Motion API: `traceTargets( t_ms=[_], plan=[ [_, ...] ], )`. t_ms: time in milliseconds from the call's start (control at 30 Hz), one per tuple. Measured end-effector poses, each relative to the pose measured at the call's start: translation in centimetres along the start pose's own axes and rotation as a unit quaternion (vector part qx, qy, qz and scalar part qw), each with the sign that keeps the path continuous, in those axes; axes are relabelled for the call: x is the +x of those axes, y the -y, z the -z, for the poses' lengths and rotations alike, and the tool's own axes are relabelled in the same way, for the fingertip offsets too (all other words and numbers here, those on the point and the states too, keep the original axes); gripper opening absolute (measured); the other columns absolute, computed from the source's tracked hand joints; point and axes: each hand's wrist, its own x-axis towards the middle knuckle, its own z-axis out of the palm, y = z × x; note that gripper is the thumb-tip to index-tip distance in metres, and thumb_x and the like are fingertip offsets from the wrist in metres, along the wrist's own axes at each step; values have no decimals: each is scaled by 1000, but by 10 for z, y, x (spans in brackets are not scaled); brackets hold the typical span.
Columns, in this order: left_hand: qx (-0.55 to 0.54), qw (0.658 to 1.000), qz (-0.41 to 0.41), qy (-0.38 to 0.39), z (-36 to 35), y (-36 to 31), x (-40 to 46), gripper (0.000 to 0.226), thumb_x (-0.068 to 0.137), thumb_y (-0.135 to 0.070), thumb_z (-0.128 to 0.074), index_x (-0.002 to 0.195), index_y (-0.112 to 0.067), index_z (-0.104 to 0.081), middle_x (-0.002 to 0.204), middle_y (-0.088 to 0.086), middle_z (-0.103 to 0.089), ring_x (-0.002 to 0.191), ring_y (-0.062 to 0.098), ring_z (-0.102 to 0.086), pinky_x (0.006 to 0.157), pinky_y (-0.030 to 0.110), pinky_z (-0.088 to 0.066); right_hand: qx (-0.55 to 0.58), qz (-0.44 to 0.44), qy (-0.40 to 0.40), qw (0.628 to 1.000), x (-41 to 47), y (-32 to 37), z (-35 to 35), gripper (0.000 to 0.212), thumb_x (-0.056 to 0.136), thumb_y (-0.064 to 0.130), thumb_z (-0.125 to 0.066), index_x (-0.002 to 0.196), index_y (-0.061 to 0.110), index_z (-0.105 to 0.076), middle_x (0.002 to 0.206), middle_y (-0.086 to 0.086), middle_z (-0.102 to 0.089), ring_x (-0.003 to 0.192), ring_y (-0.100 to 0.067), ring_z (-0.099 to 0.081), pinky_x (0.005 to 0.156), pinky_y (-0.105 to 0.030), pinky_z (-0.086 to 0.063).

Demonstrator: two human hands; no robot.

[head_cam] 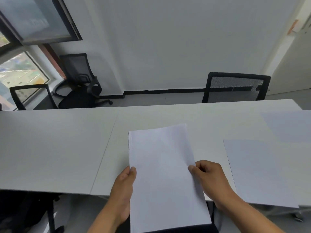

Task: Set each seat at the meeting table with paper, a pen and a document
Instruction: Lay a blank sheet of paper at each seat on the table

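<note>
Paper stack (164,174) held over near desk (50,148) edge, lower end overhanging toward person. Left hand (123,190) grips stack's left edge, thumb on top. Right hand (209,179) pinches right edge, fingers curled. Two sheets lie right: one (262,172) at near edge, another (289,125) farther back. Desk left of seam bare. Chair (235,88) beyond far edge.

Hands: two, the left hand (123,187) and the right hand (210,179)
Paper stacks: one stack of paper (163,174) held between them; sheet count cannot be told
Loose sheets: two; one near sheet (259,172); one far sheet (289,125)
Chairs: three; a left chair (32,96); a corner chair (79,81); a right chair (235,88)
Tables: one white table (50,148)
</note>
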Motion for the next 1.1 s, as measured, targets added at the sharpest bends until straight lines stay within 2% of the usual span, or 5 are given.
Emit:
traceTargets(
  t_ms=[467, 633, 833, 933, 1100],
  plan=[
    [9, 999, 52, 11, -3, -7, 64, 32, 117, -33, -47, 133, -24, -74, 125, 4, -82, 112, 30, -80, 99, 52, -61, 43, -62, 3, 997, 49, -18, -17, 51, 97, 29, -74, 76, -4, -41, 71, -6, -38, 67, -20, -33, 67, -36, -28],
    [11, 996, 78, 33, 10, -5, 100, 33, 117, -37, -48, 138, -27, -71, 130, 2, -80, 118, 31, -78, 109, 59, -56, 52, -80, -19, 995, 61, -20, -38, 52, 98, 22, -73, 71, 2, -33, 70, -7, -31, 67, -22, -27, 68, -37, -22],
    [50, 994, 85, 52, 27, -8, 134, 31, 117, -36, -48, 130, -27, -74, 124, 0, -82, 109, 25, -81, 91, 45, -63, 62, -97, -36, 993, 74, -32, -67, 51, 99, 20, -73, 72, -4, -37, 69, -8, -33, 65, -21, -29, 66, -36, -24],
    [60, 993, 94, 45, 39, -2, 154, 31, 116, -37, -49, 129, -26, -75, 124, 1, -82, 113, 28, -79, 96, 47, -62, 71, -106, -38, 991, 83, -44, -85, 53, 99, 21, -74, 73, -5, -35, 70, -9, -30, 67, -24, -26, 66, -39, -22],
    [47, 991, 110, 52, 51, 6, 167, 33, 116, -36, -48, 133, -24, -73, 126, 1, -81, 116, 27, -78, 89, 41, -63, 69, -126, -43, 989, 94, -60, -101, 53, 99, 23, -73, 73, -6, -38, 70, -8, -33, 68, -25, -27, 68, -41, -23]
  ],
)
